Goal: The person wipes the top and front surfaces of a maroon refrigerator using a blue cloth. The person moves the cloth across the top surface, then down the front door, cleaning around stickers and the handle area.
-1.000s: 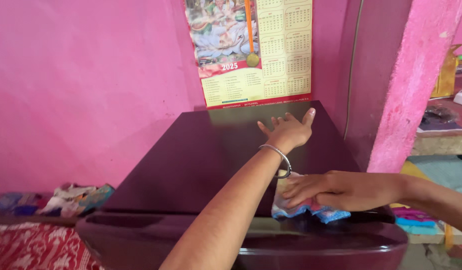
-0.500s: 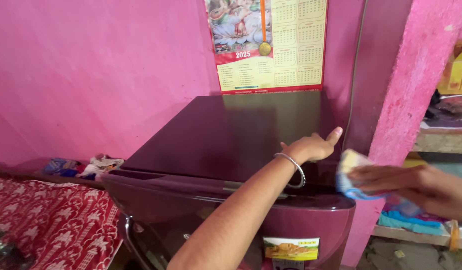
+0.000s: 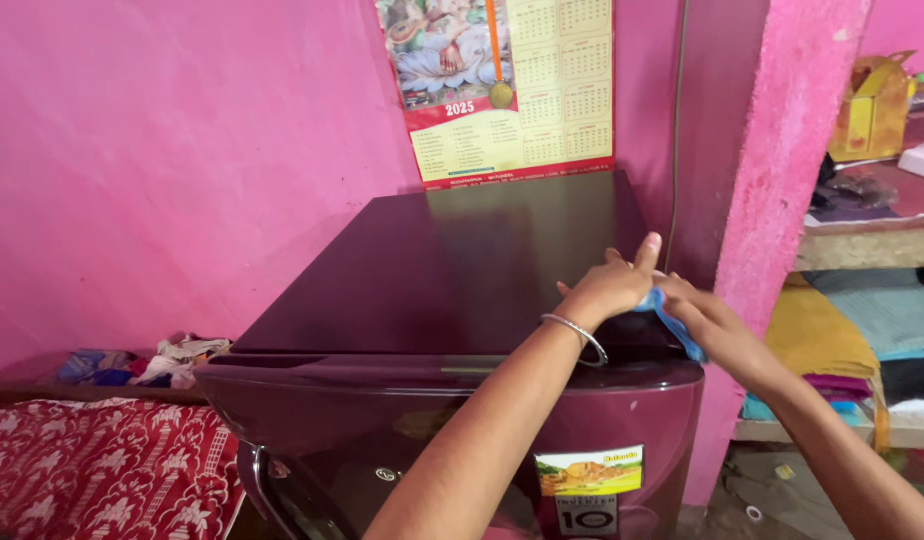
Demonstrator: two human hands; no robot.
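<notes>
Resting on the right rear part of the fridge top (image 3: 462, 270), the left hand (image 3: 607, 290) is lying loosely open, fingers half spread and one finger lifted, gripping nothing. A thin metal bangle (image 3: 579, 335) is circling its wrist. Just to its right and touching it, the right hand (image 3: 704, 318) is pinching a blue cloth (image 3: 672, 318) against the fridge's right edge, fingers closed around the fabric so that only a strip of it is showing below the palm. Wiping, by my reading, is under way: the dark maroon surface in front of and to the left of both hands is looking glossy and free of marks, though how much of it the cloth has covered I cannot tell. The door front (image 3: 462, 450) below the hands and the right side are showing no sign of being wiped. Beyond the hands, a wall calendar (image 3: 502, 90) is hanging on the pink wall.
</notes>
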